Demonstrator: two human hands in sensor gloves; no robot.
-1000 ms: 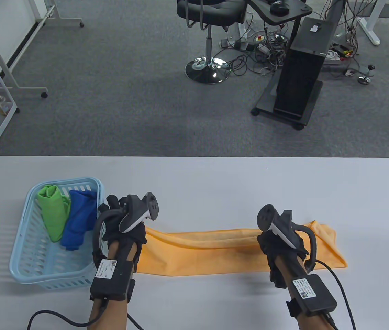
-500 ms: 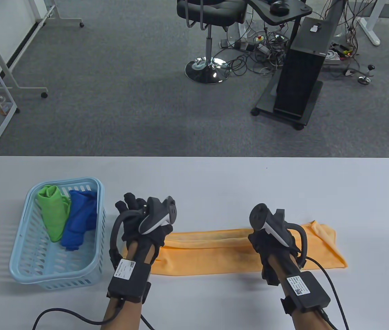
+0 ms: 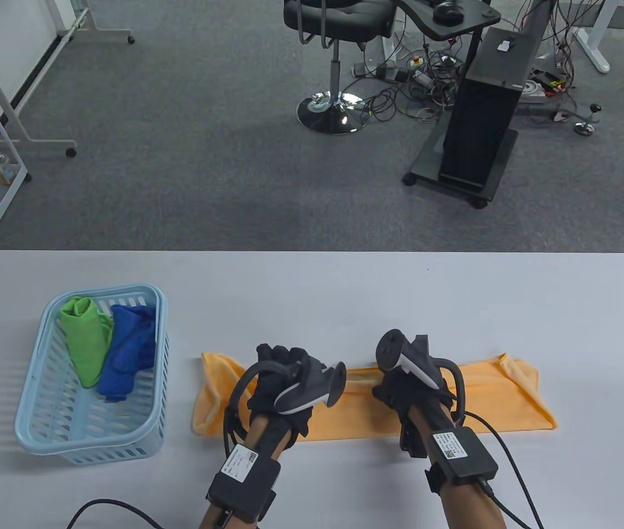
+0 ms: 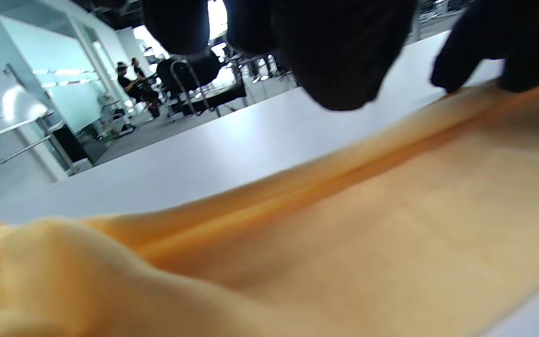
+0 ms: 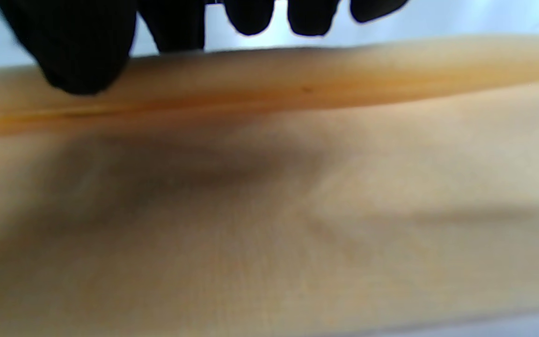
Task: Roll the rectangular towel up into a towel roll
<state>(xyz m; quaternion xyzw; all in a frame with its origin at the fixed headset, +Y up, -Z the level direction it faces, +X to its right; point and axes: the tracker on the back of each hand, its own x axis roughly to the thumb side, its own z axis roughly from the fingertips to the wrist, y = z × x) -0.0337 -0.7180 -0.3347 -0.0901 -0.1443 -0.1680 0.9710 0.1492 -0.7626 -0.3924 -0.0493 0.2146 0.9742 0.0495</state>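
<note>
An orange towel (image 3: 510, 402), folded into a long narrow strip, lies flat across the near half of the white table (image 3: 345, 297). Both gloved hands rest on its middle, close together. My left hand (image 3: 280, 379) lies left of centre, and in the left wrist view its fingers (image 4: 339, 56) hang loosely just above the cloth (image 4: 344, 224). My right hand (image 3: 400, 386) lies right of centre. In the right wrist view its fingertips (image 5: 246, 16) reach the far fold of the towel (image 5: 297, 210) and the thumb (image 5: 82, 47) touches it. Neither hand grips any cloth.
A light blue plastic basket (image 3: 33, 380) stands at the left of the table, holding a green towel roll (image 3: 83, 341) and a blue one (image 3: 127, 352). Its right wall is close to the towel's left end. Glove cables trail off the near table edge.
Both hands have slid inward along the towel from its ends toward the middle. The left end of the towel, covered by the left hand before, now shows.
</note>
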